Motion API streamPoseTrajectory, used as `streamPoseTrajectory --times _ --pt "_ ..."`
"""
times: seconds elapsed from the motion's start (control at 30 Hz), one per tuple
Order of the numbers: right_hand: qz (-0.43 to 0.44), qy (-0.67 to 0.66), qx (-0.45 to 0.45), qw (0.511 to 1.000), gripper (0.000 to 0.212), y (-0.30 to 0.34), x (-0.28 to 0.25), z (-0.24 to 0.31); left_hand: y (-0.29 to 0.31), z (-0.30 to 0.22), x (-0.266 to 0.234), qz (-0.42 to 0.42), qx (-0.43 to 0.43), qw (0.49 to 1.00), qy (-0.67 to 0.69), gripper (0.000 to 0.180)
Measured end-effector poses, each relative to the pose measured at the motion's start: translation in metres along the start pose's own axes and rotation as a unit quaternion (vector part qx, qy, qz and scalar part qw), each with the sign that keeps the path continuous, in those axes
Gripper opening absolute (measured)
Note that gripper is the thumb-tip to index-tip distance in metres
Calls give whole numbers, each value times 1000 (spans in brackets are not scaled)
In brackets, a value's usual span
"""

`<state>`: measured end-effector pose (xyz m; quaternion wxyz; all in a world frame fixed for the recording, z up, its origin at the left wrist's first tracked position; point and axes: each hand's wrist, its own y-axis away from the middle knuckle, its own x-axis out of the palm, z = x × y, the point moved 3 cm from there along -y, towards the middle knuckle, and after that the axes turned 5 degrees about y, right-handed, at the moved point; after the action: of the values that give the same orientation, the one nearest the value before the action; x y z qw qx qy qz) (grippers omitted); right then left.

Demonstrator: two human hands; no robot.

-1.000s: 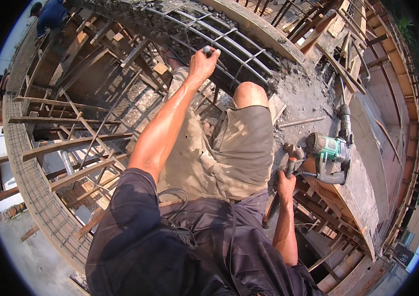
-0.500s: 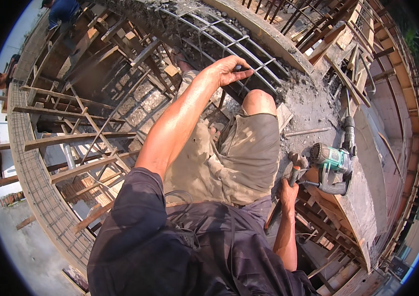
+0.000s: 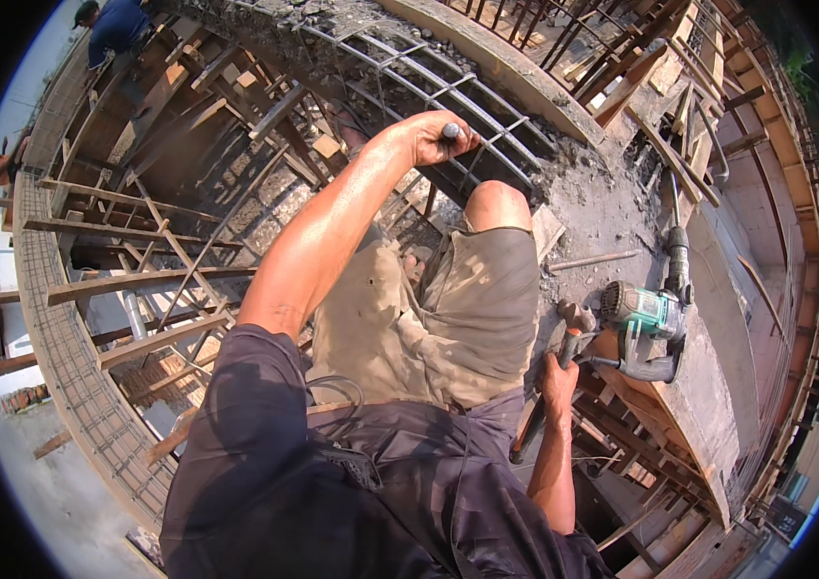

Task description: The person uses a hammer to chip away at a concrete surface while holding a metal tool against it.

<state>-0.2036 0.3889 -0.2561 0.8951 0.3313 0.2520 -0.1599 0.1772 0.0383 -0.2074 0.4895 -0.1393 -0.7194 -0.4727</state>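
My left hand (image 3: 438, 138) is closed around a chisel-like steel rod (image 3: 451, 130), its round grey end facing up. The rod's lower part is hidden by the hand. Just beyond lies the exposed rebar grid (image 3: 463, 94) of a broken concrete beam. At my right side, my right hand (image 3: 559, 378) grips a hammer (image 3: 578, 317) by its dark and orange handle. The hammer's dusty head points up, close to a green and black demolition hammer drill (image 3: 646, 314), which rests on the concrete. A loose metal bar (image 3: 593, 261) lies on the concrete between my knee and the drill.
Timber props and planks (image 3: 149, 280) criss-cross over a drop on the left. A curved, rebar-topped formwork edge (image 3: 72, 338) runs beyond them. Loose boards (image 3: 675, 154) and rubble lie at the far right. Another person (image 3: 115, 29) is at the far left.
My left hand has turned and closed more, so the rod's end now shows. The hammer head has tilted up slightly in my right hand. The view has shifted a little.
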Motion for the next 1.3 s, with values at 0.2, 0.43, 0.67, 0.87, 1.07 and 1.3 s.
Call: streamPoseTrajectory --times 0.2,0.43,0.67,0.87,1.07,1.3 --pt "-2 -13 36 999 27 19 -7 32 141 72 4 -151 57 948 -274 85" --pt "17 -36 31 999 28 5 -6 9 200 111 -93 -299 28 908 -292 66" --pt "-3 -16 26 1000 28 1 -6 3 117 109 -133 -298 179 922 -173 26" --pt "4 -29 36 999 30 14 -5 24 36 82 -161 -314 236 900 -191 18" --pt "6 -49 36 998 30 9 -5 16 -3 130 -176 -316 200 867 -330 44" --pt "10 -51 48 998 29 8 -5 11 29 160 -187 -300 87 895 -320 49"
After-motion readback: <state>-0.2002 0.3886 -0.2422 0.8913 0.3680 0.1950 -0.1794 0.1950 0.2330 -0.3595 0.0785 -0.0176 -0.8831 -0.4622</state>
